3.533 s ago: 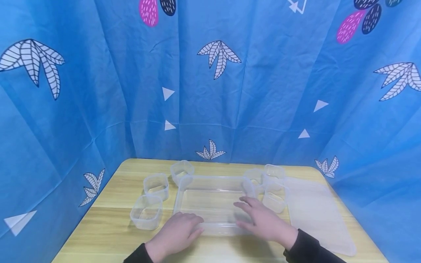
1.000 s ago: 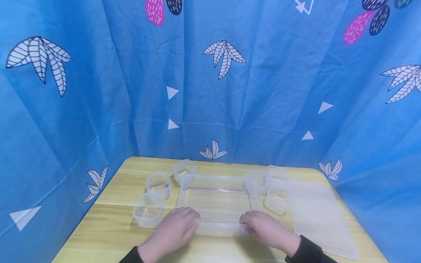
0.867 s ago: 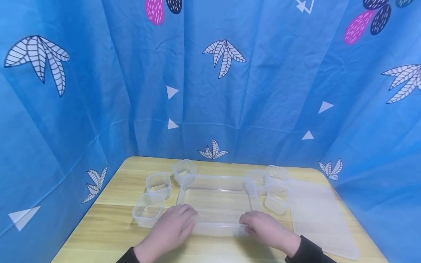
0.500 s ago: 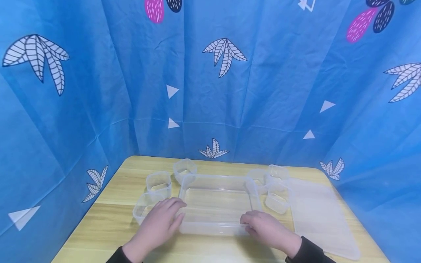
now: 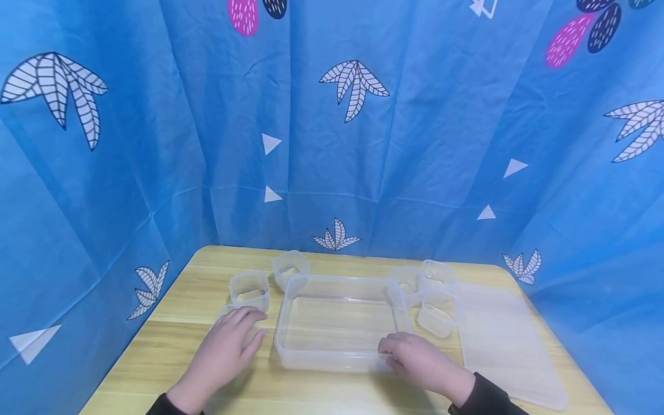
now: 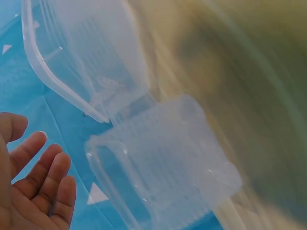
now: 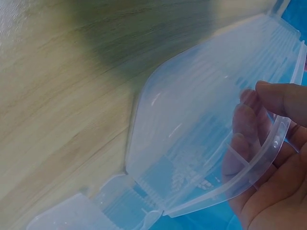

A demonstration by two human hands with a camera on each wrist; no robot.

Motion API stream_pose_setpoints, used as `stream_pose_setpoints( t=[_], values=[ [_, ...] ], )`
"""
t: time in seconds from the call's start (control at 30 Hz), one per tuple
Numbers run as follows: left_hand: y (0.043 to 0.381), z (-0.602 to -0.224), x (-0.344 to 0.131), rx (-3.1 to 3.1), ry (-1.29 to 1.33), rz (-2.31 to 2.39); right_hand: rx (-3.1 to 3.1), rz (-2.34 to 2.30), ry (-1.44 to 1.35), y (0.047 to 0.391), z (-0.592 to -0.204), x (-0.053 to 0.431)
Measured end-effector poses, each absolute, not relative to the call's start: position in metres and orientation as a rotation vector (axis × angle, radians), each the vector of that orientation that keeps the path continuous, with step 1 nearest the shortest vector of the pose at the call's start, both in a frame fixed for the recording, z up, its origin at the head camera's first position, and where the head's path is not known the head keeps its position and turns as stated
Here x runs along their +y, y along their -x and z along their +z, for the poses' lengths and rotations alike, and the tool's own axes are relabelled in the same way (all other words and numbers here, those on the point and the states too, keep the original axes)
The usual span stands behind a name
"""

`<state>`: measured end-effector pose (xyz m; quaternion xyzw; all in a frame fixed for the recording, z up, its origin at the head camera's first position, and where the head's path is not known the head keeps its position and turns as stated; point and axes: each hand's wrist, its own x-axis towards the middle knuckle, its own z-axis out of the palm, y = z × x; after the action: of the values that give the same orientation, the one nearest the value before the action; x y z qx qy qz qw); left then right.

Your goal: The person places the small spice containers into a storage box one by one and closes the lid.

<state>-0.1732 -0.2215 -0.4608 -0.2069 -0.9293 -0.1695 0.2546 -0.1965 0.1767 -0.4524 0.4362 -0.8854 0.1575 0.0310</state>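
Observation:
A large clear rectangular plastic box (image 5: 339, 361) stands upright on the wooden table, with nothing seen inside. My right hand (image 5: 422, 363) pinches its near rim towards the right corner; in the right wrist view the fingers (image 7: 244, 120) show through the clear wall. Left of the box, my left hand (image 5: 220, 351) hovers with loosely bent fingers and holds nothing. Under it, a small clear plastic container (image 5: 223, 314) is mostly covered in the head view. The left wrist view shows a small container (image 6: 168, 158) apart from the fingers (image 6: 57, 167).
Two more small containers, one nearer (image 5: 250, 288) and one farther (image 5: 290, 266), stand left of the box. Three small ones cluster on its right, the front one (image 5: 437, 317) nearest me. A flat translucent lid (image 5: 510, 346) lies at the far right. Blue curtain (image 5: 332, 161) surrounds the table.
My left hand has let go of the box's near-left rim and moved left over the nearest small container. The right hand, earlier apart from the rim, now pinches it.

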Motion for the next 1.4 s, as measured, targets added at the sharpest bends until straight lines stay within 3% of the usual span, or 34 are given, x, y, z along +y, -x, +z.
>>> stream_pose_setpoints(
  t=[0.57, 1.4],
  values=[
    [0.169, -0.475, -0.257, -2.577, 0.503, -0.424, -2.712, 0.475, -1.338, 0.196, -0.454, 0.175],
    [0.168, -0.48, -0.257, -2.687, 0.525, -0.393, -2.689, 0.471, -1.344, 0.197, -0.455, 0.176]
  ],
)
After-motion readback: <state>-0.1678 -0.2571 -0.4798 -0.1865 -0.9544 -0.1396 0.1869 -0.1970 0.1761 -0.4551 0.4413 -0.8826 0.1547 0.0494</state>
